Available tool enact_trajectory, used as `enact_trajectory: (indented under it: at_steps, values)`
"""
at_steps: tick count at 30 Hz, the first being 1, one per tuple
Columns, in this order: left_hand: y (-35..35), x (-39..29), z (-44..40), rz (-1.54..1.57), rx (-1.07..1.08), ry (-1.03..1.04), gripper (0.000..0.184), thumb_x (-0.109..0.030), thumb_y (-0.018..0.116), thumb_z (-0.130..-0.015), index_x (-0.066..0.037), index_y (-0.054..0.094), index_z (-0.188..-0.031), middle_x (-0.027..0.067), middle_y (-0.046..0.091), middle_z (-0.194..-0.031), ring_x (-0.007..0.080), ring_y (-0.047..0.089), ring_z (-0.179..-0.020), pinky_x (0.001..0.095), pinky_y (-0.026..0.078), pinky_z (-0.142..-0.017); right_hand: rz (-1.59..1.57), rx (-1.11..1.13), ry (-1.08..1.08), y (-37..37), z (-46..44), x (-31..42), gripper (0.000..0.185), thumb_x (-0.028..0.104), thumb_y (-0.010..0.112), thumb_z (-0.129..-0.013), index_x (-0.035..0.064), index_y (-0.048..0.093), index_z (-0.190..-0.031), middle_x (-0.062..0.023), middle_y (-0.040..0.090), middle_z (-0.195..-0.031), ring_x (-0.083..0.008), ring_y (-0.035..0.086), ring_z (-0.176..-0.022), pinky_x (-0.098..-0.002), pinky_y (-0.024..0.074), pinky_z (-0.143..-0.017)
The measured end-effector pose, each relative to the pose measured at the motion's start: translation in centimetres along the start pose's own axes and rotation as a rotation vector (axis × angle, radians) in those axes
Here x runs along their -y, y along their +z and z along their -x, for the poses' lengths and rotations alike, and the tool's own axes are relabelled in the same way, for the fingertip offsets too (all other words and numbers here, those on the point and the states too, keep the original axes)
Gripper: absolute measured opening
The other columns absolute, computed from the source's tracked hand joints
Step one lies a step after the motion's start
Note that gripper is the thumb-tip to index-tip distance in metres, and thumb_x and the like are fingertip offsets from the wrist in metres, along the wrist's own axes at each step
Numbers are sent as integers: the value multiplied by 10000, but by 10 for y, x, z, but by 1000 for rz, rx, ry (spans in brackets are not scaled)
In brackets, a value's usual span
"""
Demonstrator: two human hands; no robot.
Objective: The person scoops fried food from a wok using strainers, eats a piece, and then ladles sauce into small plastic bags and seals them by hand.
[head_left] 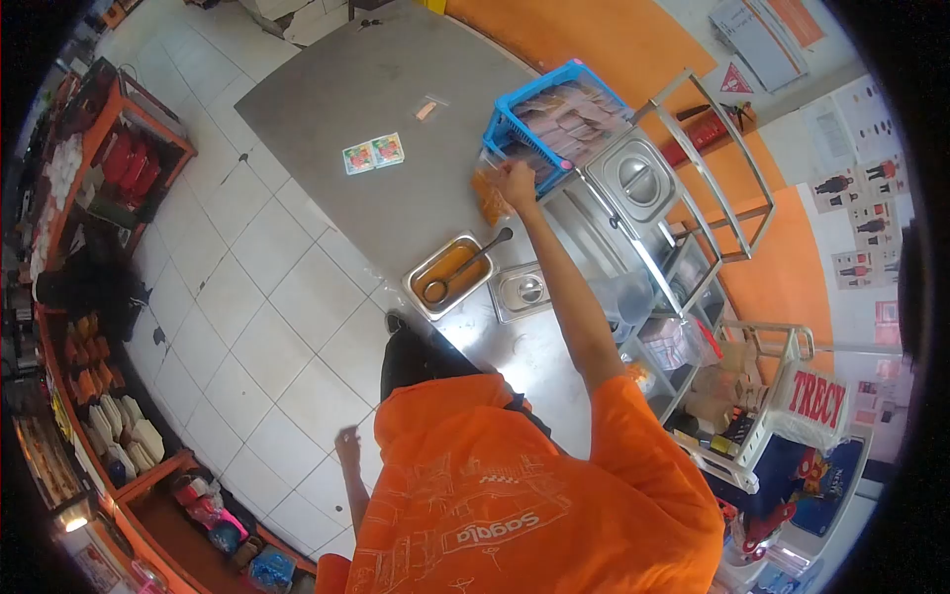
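Note:
My right hand [516,185] reaches across the steel table [327,109]. Its fingers are closed at the top of a clear plastic bag [490,201] with orange contents, beside a blue basket [503,119]. Stacked flat packets [574,117] fill that basket. My left hand [347,443] hangs low at my side over the tiled floor, holding nothing, its fingers loosely apart. Nearer to me stands an open steel pan [424,307] of orange-brown sauce with a ladle [482,255] lying in it. A lidded steel pan [520,293] sits next to it.
Colourful printed sachets [374,154] and a small packet [427,110] lie on the table. At right are a lidded container [633,178], a metal rack [727,198], a clear jug [623,297] and a cream crate [727,475]. Shelves [119,485] line the left.

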State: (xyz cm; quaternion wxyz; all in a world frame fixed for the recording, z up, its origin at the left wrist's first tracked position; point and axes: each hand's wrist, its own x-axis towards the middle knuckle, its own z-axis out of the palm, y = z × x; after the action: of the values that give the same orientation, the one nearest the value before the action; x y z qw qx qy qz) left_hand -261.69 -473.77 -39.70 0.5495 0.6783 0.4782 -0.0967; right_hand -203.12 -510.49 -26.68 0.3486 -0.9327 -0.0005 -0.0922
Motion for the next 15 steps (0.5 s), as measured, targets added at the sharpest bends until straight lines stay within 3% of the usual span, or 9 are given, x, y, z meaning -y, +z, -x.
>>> enact_trajectory:
  at_steps: [1,2,4,5,8,11,15]
  values:
    - [-2,16,10,23,38,-128,221,-178,490,-863,-38,649,-923,55,622,-804,108,550,-582,235,419,-475,65,41,61,12,-1,-17,131,115,607,-744,20,671,-807,-214,643,-784,-335,651,-734,-391,504,-681]
    - [-8,58,17,-211,103,234,218,-177,488,-849,-50,651,-918,51,616,-758,105,538,-544,241,406,-448,128,78,123,22,-1,-29,127,120,611,-742,28,678,-800,-216,644,-796,-336,653,-749,-395,505,-688]
    - [-5,119,19,85,79,-277,189,-163,515,-827,-61,652,-908,53,592,-699,119,525,-512,247,377,-423,80,5,126,29,4,-38,132,114,617,-735,35,685,-815,-214,644,-798,-336,651,-758,-403,505,-695]
    - [-3,127,23,98,88,-348,190,-167,521,-827,-60,649,-919,56,594,-720,129,533,-524,254,388,-430,54,-33,120,32,0,-39,135,112,620,-732,38,688,-823,-213,644,-799,-336,650,-763,-407,505,-698]
    - [1,118,28,-100,193,-232,200,-177,537,-827,-56,640,-950,64,601,-782,157,558,-563,275,419,-451,-104,-111,138,35,-7,-46,151,89,627,-722,48,694,-851,-209,646,-805,-343,645,-781,-417,504,-713]
    - [5,101,20,-260,268,-56,219,-187,554,-827,-53,630,-982,72,608,-843,185,582,-601,296,450,-473,83,-68,255,27,-9,-47,155,75,628,-733,49,695,-870,-199,651,-806,-348,643,-782,-411,508,-713]
    - [9,60,-7,-426,343,181,253,-201,577,-827,-48,618,-1024,83,617,-926,222,615,-652,324,491,-501,65,-90,302,12,-13,-38,183,104,626,-740,60,693,-904,-209,651,-869,-353,634,-871,-414,509,-774]
